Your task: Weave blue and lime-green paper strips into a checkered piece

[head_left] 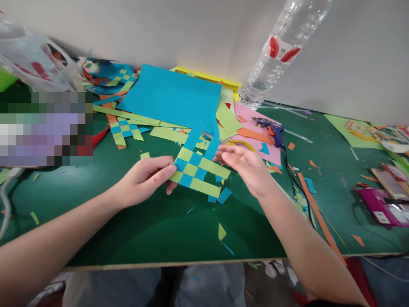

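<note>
A woven patch of blue and light-green paper strips (197, 170) lies on the green table (153, 230), joined by blue strips to a large blue paper sheet (172, 96). My left hand (145, 179) pinches the patch's left corner between thumb and fingers. My right hand (246, 166) hovers at the patch's right edge with fingers stretched out, holding nothing that I can see. Loose green strips (169, 134) lie just behind the patch.
A clear plastic bottle (277, 51) leans against the wall at the back. A blue glue gun (271, 128) with a black cord rests on pink paper. More woven pieces (126, 130), paper scraps and an orange strip (316, 209) are scattered about. Packets (383, 204) lie at right.
</note>
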### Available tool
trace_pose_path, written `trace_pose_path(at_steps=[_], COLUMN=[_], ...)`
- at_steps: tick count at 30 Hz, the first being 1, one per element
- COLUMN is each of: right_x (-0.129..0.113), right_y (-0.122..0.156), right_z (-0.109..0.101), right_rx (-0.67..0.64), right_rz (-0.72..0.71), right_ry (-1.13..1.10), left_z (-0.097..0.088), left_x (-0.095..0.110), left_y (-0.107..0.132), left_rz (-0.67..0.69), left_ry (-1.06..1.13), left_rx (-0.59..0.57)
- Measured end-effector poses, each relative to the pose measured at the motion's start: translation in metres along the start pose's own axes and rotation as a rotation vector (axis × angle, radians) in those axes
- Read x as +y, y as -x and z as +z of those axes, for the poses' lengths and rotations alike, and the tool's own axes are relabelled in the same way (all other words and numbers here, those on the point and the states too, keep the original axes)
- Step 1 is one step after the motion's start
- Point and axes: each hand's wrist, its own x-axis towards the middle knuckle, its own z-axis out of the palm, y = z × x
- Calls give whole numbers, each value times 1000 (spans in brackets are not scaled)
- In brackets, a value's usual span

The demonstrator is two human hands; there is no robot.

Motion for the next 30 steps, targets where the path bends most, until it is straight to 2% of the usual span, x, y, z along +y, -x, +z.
trace_pose_path(at_steps=[4,9,18,24,30], right_x=[3,11,14,17,17], right_y=[3,5,4,5,7], right_z=[9,11,11,14,15], right_rx=[-109,-154,-36,-25,-15], right_rz=[152,179,89,71,80], right_ry=[-121,-31,-4,-46,-35], left_z=[-1,-3,0,3,4], left_x=[-1,-2,1,1,1], left_y=[0,-1,-9,-12,-14], left_rz=[4,4,-75,-153,-141], left_ry=[25,47,-29,-79,-112], left_rx=[-71,-145,-65,-66,-50])
